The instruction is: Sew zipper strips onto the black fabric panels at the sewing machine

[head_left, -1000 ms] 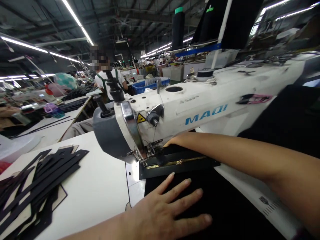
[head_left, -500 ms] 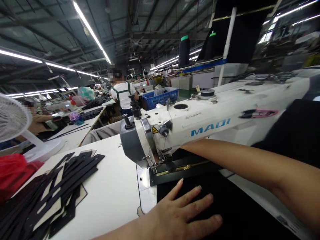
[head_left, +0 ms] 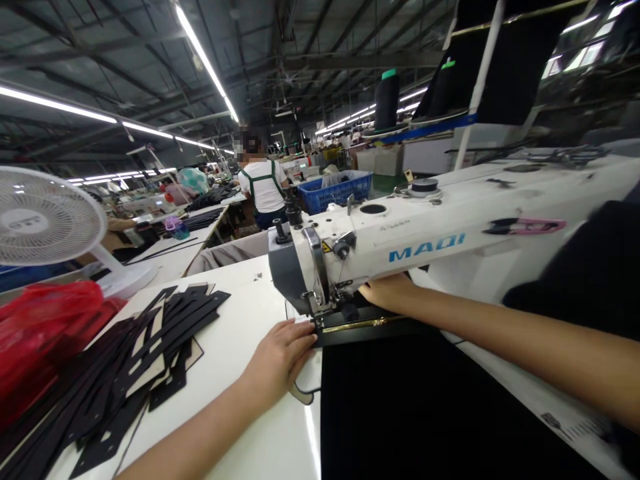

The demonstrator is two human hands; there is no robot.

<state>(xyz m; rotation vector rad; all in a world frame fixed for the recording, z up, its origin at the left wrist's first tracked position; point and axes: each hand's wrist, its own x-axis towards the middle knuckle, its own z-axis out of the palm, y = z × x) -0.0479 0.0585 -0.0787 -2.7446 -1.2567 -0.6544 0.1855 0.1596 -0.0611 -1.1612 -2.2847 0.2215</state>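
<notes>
A white sewing machine reaches in from the right, its needle area above a black fabric piece with a gold zipper along its upper edge. My left hand lies at the left end of the zipper strip, beside the presser foot, fingers together and touching the strip's edge. Behind the zipper, partly under the machine arm, is my right hand; its fingers are bent at the black material and mostly hidden, so what they grip is unclear.
Black and beige cut pieces are piled on the white table. A red plastic bag and a white fan stand at the left. Beyond the machine are a blue basket and a person. Pink-handled snips rest on the machine.
My left hand has moved from spread over the black fabric to the strip's left end, its fingers drawn together. More of my right hand shows behind the zipper. The whole view has shifted.
</notes>
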